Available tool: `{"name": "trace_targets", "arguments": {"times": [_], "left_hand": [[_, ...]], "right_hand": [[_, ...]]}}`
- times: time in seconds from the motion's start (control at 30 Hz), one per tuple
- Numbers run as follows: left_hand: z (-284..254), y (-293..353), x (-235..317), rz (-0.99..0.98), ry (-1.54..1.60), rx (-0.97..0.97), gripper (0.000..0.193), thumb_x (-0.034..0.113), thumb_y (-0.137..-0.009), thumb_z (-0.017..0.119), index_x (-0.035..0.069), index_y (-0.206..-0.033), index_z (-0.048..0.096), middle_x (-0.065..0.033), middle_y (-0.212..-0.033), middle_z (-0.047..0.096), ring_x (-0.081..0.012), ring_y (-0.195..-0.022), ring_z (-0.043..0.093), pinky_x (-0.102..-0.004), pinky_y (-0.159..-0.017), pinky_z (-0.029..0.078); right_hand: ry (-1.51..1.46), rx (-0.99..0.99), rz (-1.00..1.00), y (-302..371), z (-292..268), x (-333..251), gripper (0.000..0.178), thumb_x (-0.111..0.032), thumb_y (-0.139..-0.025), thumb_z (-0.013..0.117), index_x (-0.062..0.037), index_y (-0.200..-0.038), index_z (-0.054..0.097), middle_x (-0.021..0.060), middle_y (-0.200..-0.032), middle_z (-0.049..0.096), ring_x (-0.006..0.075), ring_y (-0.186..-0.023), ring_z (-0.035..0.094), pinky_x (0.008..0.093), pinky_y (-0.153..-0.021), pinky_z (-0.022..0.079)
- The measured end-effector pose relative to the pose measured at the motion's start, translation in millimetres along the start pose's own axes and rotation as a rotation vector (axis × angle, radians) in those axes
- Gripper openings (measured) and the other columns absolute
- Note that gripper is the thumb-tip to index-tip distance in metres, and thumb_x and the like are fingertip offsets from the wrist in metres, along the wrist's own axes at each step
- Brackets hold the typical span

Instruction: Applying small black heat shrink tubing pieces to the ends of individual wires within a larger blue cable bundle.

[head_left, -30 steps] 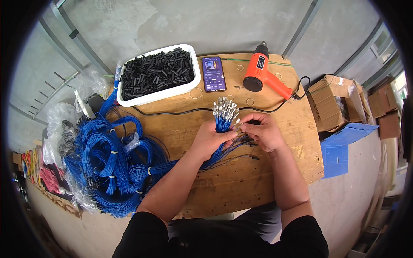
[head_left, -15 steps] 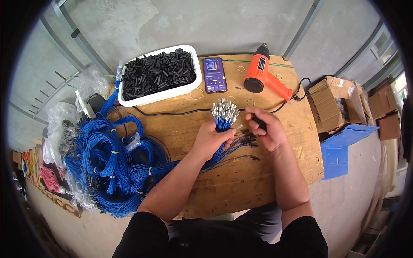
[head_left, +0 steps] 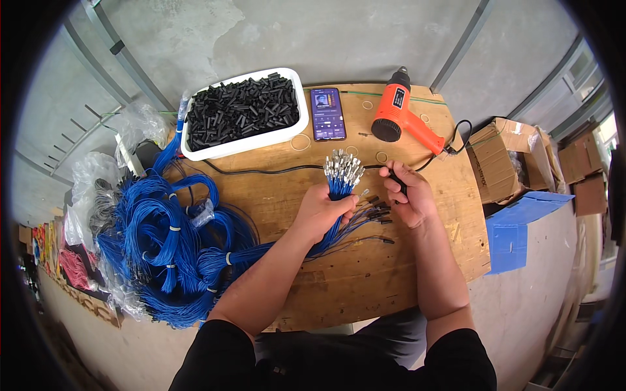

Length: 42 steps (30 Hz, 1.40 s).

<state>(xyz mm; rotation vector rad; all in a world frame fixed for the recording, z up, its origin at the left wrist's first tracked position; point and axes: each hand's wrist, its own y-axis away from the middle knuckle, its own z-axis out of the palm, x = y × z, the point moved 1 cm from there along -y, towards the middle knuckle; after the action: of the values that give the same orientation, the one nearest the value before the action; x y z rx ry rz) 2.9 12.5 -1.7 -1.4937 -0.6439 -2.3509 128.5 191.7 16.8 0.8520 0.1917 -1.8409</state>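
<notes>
My left hand (head_left: 323, 210) is closed round a bundle of blue wires (head_left: 339, 189), whose bare metal terminals (head_left: 343, 167) fan upward above the fist. To its right, my right hand (head_left: 409, 193) has its fingers curled on short black tubes (head_left: 397, 181); how many it holds is hidden. Between the hands and a little below, several wire ends with black sleeves (head_left: 377, 212) lie spread on the wooden table. The bundle trails left under my forearm into a big heap of tied blue wire coils (head_left: 171, 241).
A white tub (head_left: 304, 120) full of black tubes stands at the back, with a phone (head_left: 328, 115) beside it. An orange heat gun (head_left: 393, 107) rests at the back right, its black cable (head_left: 261, 171) crossing the table. Rubber bands lie about. Cardboard boxes (head_left: 499, 159) stand right of the table.
My right hand has shifted slightly right, away from the terminals, and its fingers have curled in more. The left hand and its bundle have hardly moved.
</notes>
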Motion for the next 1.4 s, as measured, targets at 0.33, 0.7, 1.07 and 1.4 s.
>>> {"name": "trace_targets", "arguments": {"times": [0.33,0.7,1.07,1.4], "left_hand": [[0,-1,0,-0.026,0.025,0.017,0.014,0.008,-0.089,0.071,-0.001,-0.096,0.062,-0.0053,-0.077,0.063,-0.0128,-0.062,0.059,-0.0275,-0.054,0.047],[-1,3,3,0.053,0.071,-0.015,0.013,0.006,-0.088,0.070,0.001,-0.096,0.062,-0.0046,-0.075,0.062,-0.0125,-0.062,0.058,-0.0274,-0.055,0.046],[0,2,5,0.013,0.071,0.048,0.014,0.010,-0.088,0.073,0.001,-0.093,0.063,-0.0040,-0.075,0.062,-0.0123,-0.063,0.059,-0.0267,-0.057,0.047],[0,1,4,0.024,0.063,0.069,0.012,0.010,-0.088,0.072,0.002,-0.091,0.064,-0.0038,-0.076,0.063,-0.0119,-0.061,0.058,-0.0263,-0.056,0.047]], "right_hand": [[0.062,0.032,-0.023,3,7,-2,0.026,-0.004,-0.100,0.050,0.0025,-0.124,0.058,0.0090,-0.097,0.062,0.0091,-0.067,0.046,0.0180,-0.048,0.035],[0.151,-0.068,-0.022,4,9,2,0.014,-0.007,-0.100,0.054,-0.0002,-0.111,0.056,0.0129,-0.095,0.065,0.0091,-0.064,0.046,0.0185,-0.046,0.033],[0.398,-0.069,0.039,10,11,3,0.017,-0.005,-0.093,0.066,0.0017,-0.108,0.068,0.0063,-0.087,0.068,0.0050,-0.063,0.050,0.0166,-0.046,0.031],[0.548,-0.021,-0.039,10,14,11,0.014,0.002,-0.088,0.069,0.0005,-0.102,0.069,0.0029,-0.085,0.067,0.0023,-0.058,0.048,0.0176,-0.049,0.031]]}}
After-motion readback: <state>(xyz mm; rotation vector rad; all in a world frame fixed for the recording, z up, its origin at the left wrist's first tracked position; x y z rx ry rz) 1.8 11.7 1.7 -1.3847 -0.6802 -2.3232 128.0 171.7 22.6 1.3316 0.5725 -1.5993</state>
